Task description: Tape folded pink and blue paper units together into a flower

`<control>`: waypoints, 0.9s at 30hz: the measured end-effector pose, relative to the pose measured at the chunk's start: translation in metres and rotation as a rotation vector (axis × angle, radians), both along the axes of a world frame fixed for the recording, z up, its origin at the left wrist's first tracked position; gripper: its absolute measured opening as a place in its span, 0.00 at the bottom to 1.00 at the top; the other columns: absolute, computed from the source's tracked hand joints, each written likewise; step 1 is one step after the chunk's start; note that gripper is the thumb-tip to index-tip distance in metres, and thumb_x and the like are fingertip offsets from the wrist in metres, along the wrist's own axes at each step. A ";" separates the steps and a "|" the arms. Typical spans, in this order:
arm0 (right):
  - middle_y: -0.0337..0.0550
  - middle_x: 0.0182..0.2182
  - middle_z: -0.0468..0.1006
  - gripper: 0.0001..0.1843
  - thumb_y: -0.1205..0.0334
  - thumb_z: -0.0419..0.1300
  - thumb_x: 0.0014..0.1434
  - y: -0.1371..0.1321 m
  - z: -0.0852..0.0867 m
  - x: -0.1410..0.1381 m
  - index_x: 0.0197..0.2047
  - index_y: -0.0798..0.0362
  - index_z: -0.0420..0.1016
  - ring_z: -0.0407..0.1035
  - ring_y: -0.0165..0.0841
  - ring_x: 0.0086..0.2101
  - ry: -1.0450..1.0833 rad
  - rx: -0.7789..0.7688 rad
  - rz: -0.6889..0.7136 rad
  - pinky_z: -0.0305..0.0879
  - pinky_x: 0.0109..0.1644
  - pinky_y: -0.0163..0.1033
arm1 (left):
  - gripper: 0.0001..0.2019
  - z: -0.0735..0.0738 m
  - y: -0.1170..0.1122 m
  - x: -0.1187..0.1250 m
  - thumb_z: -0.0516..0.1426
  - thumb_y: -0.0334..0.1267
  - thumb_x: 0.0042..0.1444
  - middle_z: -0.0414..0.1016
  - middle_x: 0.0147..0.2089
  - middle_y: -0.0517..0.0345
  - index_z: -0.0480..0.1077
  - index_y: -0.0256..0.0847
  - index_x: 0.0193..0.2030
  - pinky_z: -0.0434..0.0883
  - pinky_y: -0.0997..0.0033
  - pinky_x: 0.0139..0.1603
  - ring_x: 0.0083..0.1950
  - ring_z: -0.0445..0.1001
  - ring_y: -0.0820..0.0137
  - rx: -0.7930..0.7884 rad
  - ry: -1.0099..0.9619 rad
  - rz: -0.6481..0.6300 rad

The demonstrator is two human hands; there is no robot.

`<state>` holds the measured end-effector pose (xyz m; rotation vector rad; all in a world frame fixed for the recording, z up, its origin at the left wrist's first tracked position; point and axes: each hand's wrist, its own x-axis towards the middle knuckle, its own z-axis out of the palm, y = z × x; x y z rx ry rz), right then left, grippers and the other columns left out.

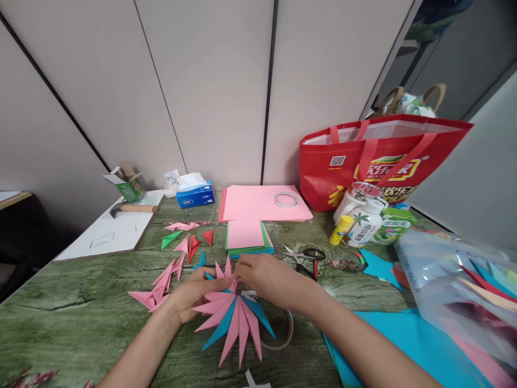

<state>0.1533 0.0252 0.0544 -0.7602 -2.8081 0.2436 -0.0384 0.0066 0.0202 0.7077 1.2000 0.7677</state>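
Note:
A round folded-paper star with long pink and blue points fans out above the near middle of the table. My left hand grips its left side, thumb on top and the other fingers partly hidden underneath. At its upper middle my right hand is closed, its fingertips pinching among the points; the exact spot is hidden. Partly under the star and my right wrist lies a ring of tape. Left of my left hand are loose folded pink paper pieces; red folded pieces and a green one lie beyond.
Stacked paper squares and pink sheets lie ahead, with scissors to their right. A glue stick, white bottle and red bag stand farther right. Blue sheets lie near my right forearm; a hammer lies left.

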 end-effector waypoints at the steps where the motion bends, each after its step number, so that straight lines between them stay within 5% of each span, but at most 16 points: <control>1: 0.46 0.35 0.72 0.06 0.74 0.53 0.58 -0.001 0.000 -0.001 0.38 0.58 0.69 0.67 0.31 0.33 -0.029 0.028 0.016 0.57 0.32 0.34 | 0.14 0.000 0.000 0.000 0.69 0.36 0.31 0.74 0.20 0.56 0.73 0.31 0.25 0.62 0.78 0.20 0.20 0.69 0.74 0.005 0.003 -0.007; 9: 0.51 0.34 0.71 0.07 0.73 0.50 0.60 -0.013 0.001 -0.010 0.38 0.63 0.68 0.66 0.38 0.34 -0.141 0.220 0.084 0.60 0.30 0.38 | 0.13 -0.003 -0.001 0.000 0.69 0.34 0.29 0.75 0.20 0.57 0.73 0.33 0.23 0.64 0.76 0.22 0.21 0.71 0.73 0.008 -0.041 0.003; 14: 0.52 0.38 0.69 0.09 0.71 0.48 0.60 -0.008 -0.002 -0.012 0.38 0.62 0.68 0.65 0.38 0.36 -0.129 0.211 -0.012 0.59 0.27 0.36 | 0.17 -0.001 -0.002 0.001 0.70 0.37 0.26 0.70 0.16 0.64 0.69 0.35 0.23 0.55 0.80 0.13 0.14 0.65 0.77 -0.003 0.107 0.012; 20: 0.47 0.33 0.72 0.08 0.69 0.49 0.60 0.006 -0.007 -0.003 0.36 0.60 0.69 0.66 0.31 0.30 -0.040 -0.029 -0.211 0.56 0.30 0.34 | 0.20 0.002 -0.002 0.001 0.70 0.39 0.25 0.68 0.15 0.66 0.66 0.36 0.24 0.53 0.82 0.11 0.12 0.62 0.80 -0.005 0.156 0.039; 27: 0.41 0.25 0.74 0.10 0.62 0.53 0.58 0.009 -0.010 -0.004 0.32 0.57 0.73 0.63 0.26 0.24 0.288 -0.405 -0.213 0.51 0.27 0.30 | 0.19 0.002 -0.002 0.002 0.70 0.39 0.24 0.69 0.15 0.65 0.69 0.35 0.24 0.57 0.81 0.12 0.13 0.63 0.79 0.002 0.125 0.007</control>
